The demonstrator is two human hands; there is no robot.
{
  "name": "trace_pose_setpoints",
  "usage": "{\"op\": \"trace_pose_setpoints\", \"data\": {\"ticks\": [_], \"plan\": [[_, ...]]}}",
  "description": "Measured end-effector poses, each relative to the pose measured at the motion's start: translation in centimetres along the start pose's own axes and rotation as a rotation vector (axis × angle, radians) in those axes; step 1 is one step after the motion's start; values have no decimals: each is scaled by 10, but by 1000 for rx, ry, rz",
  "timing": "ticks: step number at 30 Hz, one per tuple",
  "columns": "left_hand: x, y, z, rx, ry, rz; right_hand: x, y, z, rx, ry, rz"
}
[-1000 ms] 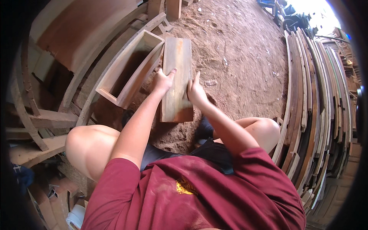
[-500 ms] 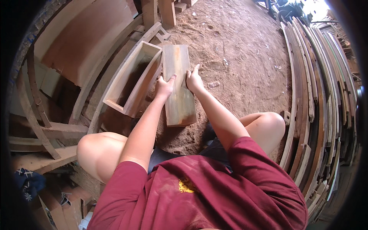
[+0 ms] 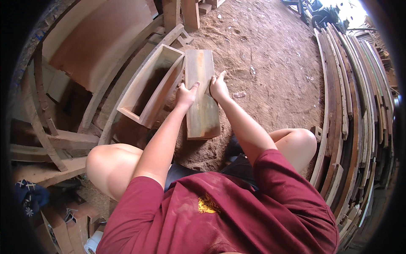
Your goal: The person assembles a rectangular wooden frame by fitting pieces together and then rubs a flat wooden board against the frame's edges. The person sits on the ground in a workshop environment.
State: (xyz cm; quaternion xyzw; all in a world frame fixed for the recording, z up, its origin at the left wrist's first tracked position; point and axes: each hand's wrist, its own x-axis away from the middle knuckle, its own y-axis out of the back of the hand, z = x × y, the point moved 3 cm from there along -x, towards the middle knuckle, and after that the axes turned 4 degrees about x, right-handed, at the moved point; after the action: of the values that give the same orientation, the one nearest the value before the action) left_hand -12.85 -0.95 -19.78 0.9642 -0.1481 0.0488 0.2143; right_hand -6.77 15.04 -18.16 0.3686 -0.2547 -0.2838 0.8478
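Note:
Between my hands is a long rectangular wooden board (image 3: 201,108), its broad greyish-tan face up and a dark stain near its close end. My left hand (image 3: 186,95) is closed on its left edge, with the thumb lying on the upper face. On the opposite edge, my right hand (image 3: 219,88) grips it with the thumb side up and fingers hidden behind the edge. How deep the piece is underneath I cannot tell. Just left of it rests an open wooden drawer box (image 3: 148,111), tilted, with a shadowed hollow inside.
Wooden frames and a curved panel (image 3: 101,38) crowd the left side. Along the right runs a stack of long planks (image 3: 344,110). Sandy, dusty ground (image 3: 270,76) with small scraps lies ahead. A white container (image 3: 94,243) stands at the lower left.
The whole scene has shifted slightly to the right in the view. Both hands keep the same hold on the board, which lies much as before beside the drawer box.

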Motion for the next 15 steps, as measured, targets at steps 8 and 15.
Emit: {"op": "trace_pose_setpoints", "data": {"ticks": [8,15], "plan": [[-3,-1,4,-39,23,31,88,1,-31,-51,78,171],[-4,-4,6,-92,51,43,14,-11,-22,28,62,72]]}}
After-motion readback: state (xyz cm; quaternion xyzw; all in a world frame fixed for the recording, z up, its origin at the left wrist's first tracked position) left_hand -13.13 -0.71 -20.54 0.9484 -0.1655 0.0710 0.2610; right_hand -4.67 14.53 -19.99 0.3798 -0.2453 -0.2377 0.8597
